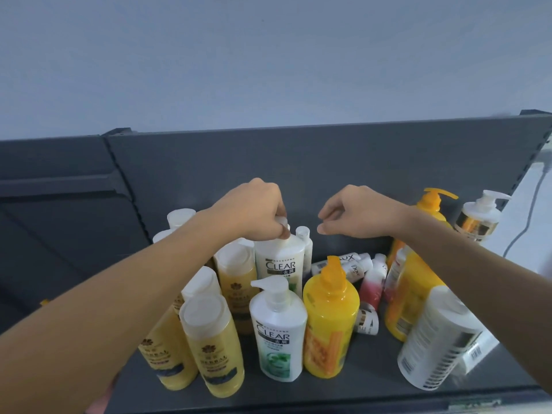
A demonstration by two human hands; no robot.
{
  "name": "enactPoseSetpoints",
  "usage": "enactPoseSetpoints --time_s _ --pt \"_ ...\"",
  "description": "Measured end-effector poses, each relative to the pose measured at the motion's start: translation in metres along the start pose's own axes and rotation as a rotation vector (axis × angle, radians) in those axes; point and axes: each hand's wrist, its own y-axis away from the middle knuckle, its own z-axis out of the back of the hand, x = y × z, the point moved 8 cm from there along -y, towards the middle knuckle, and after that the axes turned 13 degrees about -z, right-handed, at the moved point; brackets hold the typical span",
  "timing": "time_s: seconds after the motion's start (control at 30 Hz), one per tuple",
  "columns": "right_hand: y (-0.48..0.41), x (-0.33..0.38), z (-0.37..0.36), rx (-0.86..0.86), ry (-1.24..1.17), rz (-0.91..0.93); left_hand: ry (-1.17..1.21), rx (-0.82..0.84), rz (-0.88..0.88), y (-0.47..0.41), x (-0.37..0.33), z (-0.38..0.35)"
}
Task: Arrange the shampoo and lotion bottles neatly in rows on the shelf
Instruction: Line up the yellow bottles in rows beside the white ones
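Observation:
My left hand [254, 209] grips the pump top of a white Clear bottle [280, 262] standing in the second row on the dark grey shelf [328, 174]. In front of it stands another white Clear pump bottle [277, 330], beside a yellow pump bottle [330, 321]. Several pale yellow Herbal bottles [213, 345] stand to the left under my forearm. My right hand [358, 212] hovers above the middle of the shelf, fingers loosely curled, holding nothing. Small Dove and Lux bottles [352, 267] lie on their sides behind the yellow one.
At the right stand a tall orange pump bottle [430, 210], a gold-and-white pump bottle [478, 219], a big yellow bottle [409, 291] and a large white bottle [439, 339] near the front edge. A small pink bottle [372, 285] stands mid-shelf. A grey cable [528, 216] hangs at the right.

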Motion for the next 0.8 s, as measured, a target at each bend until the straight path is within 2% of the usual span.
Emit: enactPoseSetpoints --time_s 0.57,0.8 --pt "-0.001 0.012 -0.014 0.020 0.027 0.014 -0.065 -0.041 0.008 -0.004 0.011 -0.012" --pt "-0.003 0.011 -0.019 0.026 0.040 0.014 -0.036 0.052 0.042 0.000 0.019 -0.035"
